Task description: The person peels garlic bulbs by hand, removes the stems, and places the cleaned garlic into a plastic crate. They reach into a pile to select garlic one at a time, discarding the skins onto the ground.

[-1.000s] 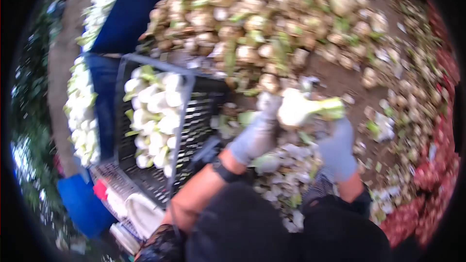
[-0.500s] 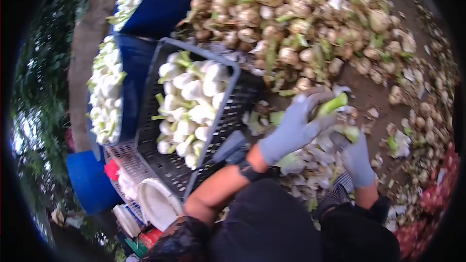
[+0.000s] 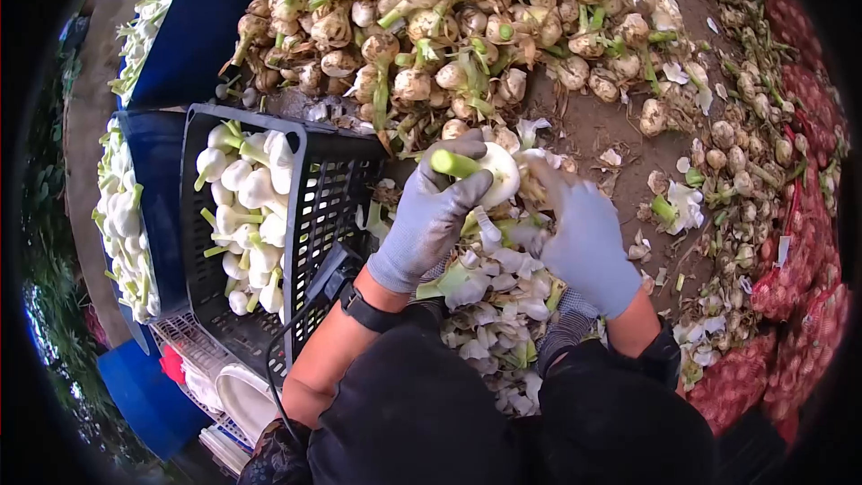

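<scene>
In my gloved left hand (image 3: 420,223) is a garlic bulb (image 3: 500,174) with a thick green stem, my thumb and fingers closed around the stem end. The white bulb faces right. At its right side is my gloved right hand (image 3: 585,238), its fingertips smeared by motion, so I cannot tell what they grip. Loose white garlic skins (image 3: 503,292) lie heaped below both hands, between my legs. Just beyond my hands spreads a large pile of soil-stained garlic (image 3: 449,36) with cut stems.
Left of me stands a tilted black plastic crate (image 3: 334,181) holding cleaned white garlic (image 3: 256,187). Behind it are blue containers (image 3: 162,148) heaped with more white garlic. Red net sacks (image 3: 786,274) line the right side, beside scattered small bulbs. A white bucket (image 3: 247,400) sits at lower left.
My left hand has turned the bulb, so its white body now shows. My right hand has moved up to the bulb's right side. The camera view has shifted right.
</scene>
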Action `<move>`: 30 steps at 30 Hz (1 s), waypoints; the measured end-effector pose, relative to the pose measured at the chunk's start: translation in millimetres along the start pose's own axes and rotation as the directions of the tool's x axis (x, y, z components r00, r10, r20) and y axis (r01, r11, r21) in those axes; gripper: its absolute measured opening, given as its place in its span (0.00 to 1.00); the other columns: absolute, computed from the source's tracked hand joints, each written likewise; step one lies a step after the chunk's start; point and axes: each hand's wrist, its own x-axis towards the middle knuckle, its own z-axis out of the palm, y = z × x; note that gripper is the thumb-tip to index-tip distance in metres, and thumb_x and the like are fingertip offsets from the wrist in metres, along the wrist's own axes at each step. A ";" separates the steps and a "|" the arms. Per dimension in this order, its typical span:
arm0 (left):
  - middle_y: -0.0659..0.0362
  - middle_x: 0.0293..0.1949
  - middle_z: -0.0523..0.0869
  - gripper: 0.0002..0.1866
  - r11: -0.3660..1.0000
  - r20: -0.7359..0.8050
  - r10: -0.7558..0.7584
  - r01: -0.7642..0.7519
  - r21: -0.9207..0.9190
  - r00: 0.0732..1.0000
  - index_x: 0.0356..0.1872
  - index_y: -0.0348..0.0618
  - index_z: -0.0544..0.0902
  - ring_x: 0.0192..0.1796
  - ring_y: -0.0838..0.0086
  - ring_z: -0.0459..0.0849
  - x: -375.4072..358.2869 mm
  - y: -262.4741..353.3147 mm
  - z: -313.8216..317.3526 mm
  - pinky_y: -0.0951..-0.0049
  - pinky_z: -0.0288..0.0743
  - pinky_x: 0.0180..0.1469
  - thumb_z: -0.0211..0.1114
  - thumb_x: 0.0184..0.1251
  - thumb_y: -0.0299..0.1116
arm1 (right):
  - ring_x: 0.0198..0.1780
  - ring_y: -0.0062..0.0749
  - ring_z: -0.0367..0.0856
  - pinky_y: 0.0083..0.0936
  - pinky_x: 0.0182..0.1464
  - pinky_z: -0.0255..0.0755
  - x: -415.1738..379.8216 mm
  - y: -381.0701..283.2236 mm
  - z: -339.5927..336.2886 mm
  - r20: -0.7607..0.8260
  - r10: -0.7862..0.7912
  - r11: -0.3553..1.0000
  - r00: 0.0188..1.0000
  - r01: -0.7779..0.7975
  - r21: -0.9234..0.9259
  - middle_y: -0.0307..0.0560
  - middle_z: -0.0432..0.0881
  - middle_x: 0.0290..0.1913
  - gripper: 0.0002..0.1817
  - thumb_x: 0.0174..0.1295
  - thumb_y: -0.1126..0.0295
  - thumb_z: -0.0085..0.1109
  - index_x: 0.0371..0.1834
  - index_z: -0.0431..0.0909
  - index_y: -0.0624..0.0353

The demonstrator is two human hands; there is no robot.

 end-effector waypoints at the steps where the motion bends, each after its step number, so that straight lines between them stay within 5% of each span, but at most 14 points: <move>1: 0.53 0.64 0.73 0.18 0.984 0.001 0.088 -0.087 0.154 0.996 0.56 0.42 0.76 0.61 0.70 0.77 0.9 -3.0 0.2 0.72 0.76 0.59 0.67 0.66 0.25 | 0.34 0.45 0.82 0.43 0.37 0.75 5.7 -7.3 -3.2 0.001 0.006 1.000 1.000 -0.006 -0.003 0.48 0.81 0.29 0.23 0.61 0.54 0.63 0.54 0.77 0.55; 3: 0.52 0.68 0.66 0.18 0.963 0.004 0.117 -0.114 0.242 0.993 0.53 0.43 0.78 0.66 0.71 0.71 0.0 -4.4 5.4 0.71 0.71 0.64 0.69 0.63 0.22 | 0.34 0.44 0.81 0.41 0.37 0.71 19.1 -15.2 -9.3 0.044 0.058 0.997 0.997 -0.060 0.052 0.45 0.81 0.31 0.14 0.56 0.60 0.63 0.40 0.77 0.55; 6: 0.51 0.69 0.66 0.17 0.799 0.076 0.248 -0.248 0.548 0.966 0.50 0.42 0.80 0.64 0.72 0.73 1.7 -4.7 7.9 0.71 0.71 0.64 0.71 0.60 0.22 | 0.41 0.49 0.79 0.46 0.41 0.70 16.6 -16.7 -0.2 0.048 0.029 0.989 0.998 -0.022 -0.144 0.47 0.81 0.36 0.21 0.47 0.70 0.61 0.48 0.79 0.51; 7: 0.50 0.70 0.65 0.17 0.876 0.072 0.201 -0.212 0.432 0.977 0.48 0.41 0.82 0.65 0.71 0.73 -0.2 -3.1 9.7 0.71 0.71 0.64 0.73 0.58 0.23 | 0.35 0.49 0.77 0.42 0.38 0.69 17.1 -15.3 1.8 -0.075 -0.048 0.984 0.996 0.034 -0.177 0.45 0.77 0.32 0.19 0.43 0.72 0.59 0.43 0.81 0.48; 10: 0.50 0.69 0.66 0.17 0.827 0.165 0.154 -0.218 0.518 0.974 0.49 0.41 0.82 0.65 0.70 0.73 -3.2 0.7 7.6 0.70 0.71 0.65 0.73 0.58 0.22 | 0.31 0.41 0.80 0.38 0.36 0.71 21.8 -1.2 -2.0 -0.126 0.012 0.991 0.992 -0.028 -0.127 0.44 0.79 0.26 0.04 0.53 0.69 0.59 0.32 0.77 0.53; 14: 0.50 0.69 0.71 0.24 0.990 0.195 0.102 -0.118 0.072 0.975 0.60 0.39 0.79 0.68 0.67 0.72 -6.0 14.2 9.2 0.63 0.67 0.70 0.67 0.69 0.42 | 0.29 0.46 0.81 0.42 0.34 0.73 9.7 30.0 6.8 -0.217 0.177 0.980 0.960 -0.152 0.129 0.47 0.80 0.26 0.03 0.54 0.69 0.58 0.30 0.78 0.54; 19: 0.52 0.64 0.76 0.28 0.923 0.025 0.365 -0.358 -0.138 0.931 0.68 0.38 0.68 0.65 0.63 0.77 -17.0 59.0 9.3 0.62 0.70 0.69 0.60 0.74 0.44 | 0.34 0.53 0.82 0.43 0.36 0.75 -43.6 46.6 30.2 0.273 0.239 0.971 0.932 -0.232 -0.058 0.54 0.82 0.29 0.03 0.55 0.69 0.59 0.29 0.79 0.55; 20: 0.52 0.63 0.76 0.27 0.599 0.031 0.672 -0.568 0.564 0.740 0.68 0.37 0.67 0.63 0.63 0.78 -20.3 61.4 -0.8 0.62 0.73 0.66 0.58 0.76 0.43 | 0.34 0.53 0.83 0.43 0.37 0.75 -53.5 53.5 34.2 0.294 0.315 0.949 0.902 -0.291 -0.122 0.53 0.82 0.29 0.03 0.55 0.69 0.59 0.29 0.80 0.55; 21: 0.52 0.61 0.78 0.25 0.800 -0.025 0.599 -0.598 0.042 0.800 0.66 0.35 0.68 0.61 0.65 0.79 -37.5 91.9 5.4 0.63 0.76 0.63 0.55 0.77 0.40 | 0.34 0.52 0.83 0.43 0.37 0.75 -59.6 57.7 35.4 0.307 0.399 0.915 0.864 -0.352 -0.196 0.53 0.82 0.30 0.04 0.55 0.68 0.60 0.28 0.80 0.54; 23: 0.48 0.58 0.80 0.20 0.315 0.068 0.837 -0.580 0.751 0.542 0.60 0.30 0.75 0.59 0.67 0.80 -67.8 132.7 -8.2 0.64 0.77 0.60 0.53 0.78 0.37 | 0.36 0.52 0.83 0.44 0.39 0.75 -51.6 60.5 26.0 0.284 0.375 0.926 0.882 -0.343 -0.158 0.53 0.83 0.31 0.04 0.56 0.68 0.59 0.32 0.81 0.53; 26: 0.49 0.63 0.77 0.19 0.070 -0.015 0.939 -0.148 0.987 0.344 0.64 0.29 0.73 0.61 0.67 0.78 -99.3 159.6 -27.0 0.70 0.72 0.65 0.54 0.74 0.23 | 0.43 0.50 0.83 0.45 0.43 0.76 -10.1 55.2 34.0 0.026 0.218 0.975 0.976 -0.218 0.033 0.52 0.84 0.38 0.12 0.58 0.67 0.59 0.45 0.83 0.48; 28: 0.48 0.65 0.75 0.22 -0.161 0.164 0.973 -0.034 0.986 0.161 0.65 0.29 0.71 0.64 0.66 0.77 -101.3 153.0 -10.6 0.68 0.71 0.66 0.56 0.71 0.20 | 0.46 0.50 0.82 0.44 0.47 0.76 16.0 64.2 74.5 -0.076 0.150 0.989 0.986 -0.148 0.024 0.52 0.84 0.41 0.16 0.59 0.68 0.57 0.51 0.82 0.47; 29: 0.47 0.66 0.75 0.24 0.024 0.050 0.969 -0.294 0.956 0.243 0.66 0.29 0.71 0.66 0.65 0.75 -100.1 136.2 6.4 0.66 0.68 0.68 0.57 0.68 0.19 | 0.46 0.50 0.82 0.44 0.47 0.76 15.7 53.9 76.4 -0.075 0.145 0.989 0.987 -0.144 0.016 0.52 0.84 0.41 0.16 0.59 0.68 0.57 0.51 0.82 0.47; 30: 0.46 0.63 0.77 0.24 0.032 0.127 0.901 -0.355 0.935 0.415 0.65 0.28 0.71 0.66 0.64 0.75 -100.4 126.3 1.4 0.66 0.70 0.67 0.57 0.66 0.17 | 0.45 0.48 0.83 0.42 0.48 0.77 12.5 40.1 78.3 0.198 0.064 0.996 0.978 -0.052 -0.067 0.51 0.84 0.41 0.16 0.62 0.64 0.56 0.53 0.81 0.50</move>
